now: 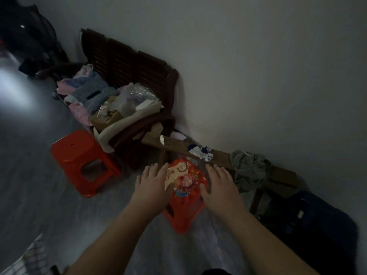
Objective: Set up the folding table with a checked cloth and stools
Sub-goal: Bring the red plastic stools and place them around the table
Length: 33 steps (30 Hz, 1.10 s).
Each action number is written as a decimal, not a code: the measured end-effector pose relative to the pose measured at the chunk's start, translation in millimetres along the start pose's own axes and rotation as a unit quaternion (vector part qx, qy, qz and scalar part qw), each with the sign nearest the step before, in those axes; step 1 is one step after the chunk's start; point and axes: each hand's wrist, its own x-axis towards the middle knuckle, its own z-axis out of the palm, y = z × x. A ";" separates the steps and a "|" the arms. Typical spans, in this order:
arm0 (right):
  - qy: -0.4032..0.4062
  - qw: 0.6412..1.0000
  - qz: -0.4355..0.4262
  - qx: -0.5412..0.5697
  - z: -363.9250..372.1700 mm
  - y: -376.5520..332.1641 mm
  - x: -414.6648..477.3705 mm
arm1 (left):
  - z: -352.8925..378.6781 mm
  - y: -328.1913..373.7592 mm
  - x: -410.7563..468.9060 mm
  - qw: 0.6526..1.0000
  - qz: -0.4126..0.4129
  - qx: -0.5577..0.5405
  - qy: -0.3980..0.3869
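A red plastic stool [183, 217] stands on the grey floor below me, and on its seat lies a red packet [184, 178] printed with flowers. My left hand [153, 182] is spread with straight fingers at the packet's left side. At its right side is my right hand [219, 185], also spread. Both hands are at the stool's top; whether they touch it is unclear. A second red stool [83, 161] stands to the left. A blue-and-white checked cloth [93, 95] lies in the pile on the dark chair. Checked fabric [35, 255] shows at the bottom left edge.
A dark wooden armchair [139, 76] piled with clothes and bags stands against the white wall. A low wooden bench [222, 157] along the wall carries socks and a grey garment [250, 169]. A dark bag [309, 221] sits at the right. Dark things stand at the top left.
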 end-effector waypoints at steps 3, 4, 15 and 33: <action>-0.010 1.000 -0.006 -0.004 1.1 16.3 47.5 | 6.0 2.2 42.5 1.000 -0.010 -0.002 -0.009; -0.013 1.000 -0.008 -0.004 2.3 22.7 64.1 | 9.4 2.8 56.6 1.000 -0.015 -0.002 -0.008; -0.164 0.981 -0.093 -0.055 39.7 121.1 267.3 | 90.2 31.9 218.5 0.984 -0.170 -0.047 -0.026; -0.346 0.934 -0.054 -0.062 311.2 215.8 420.7 | 346.0 -64.5 323.5 0.877 -0.431 -0.198 -0.079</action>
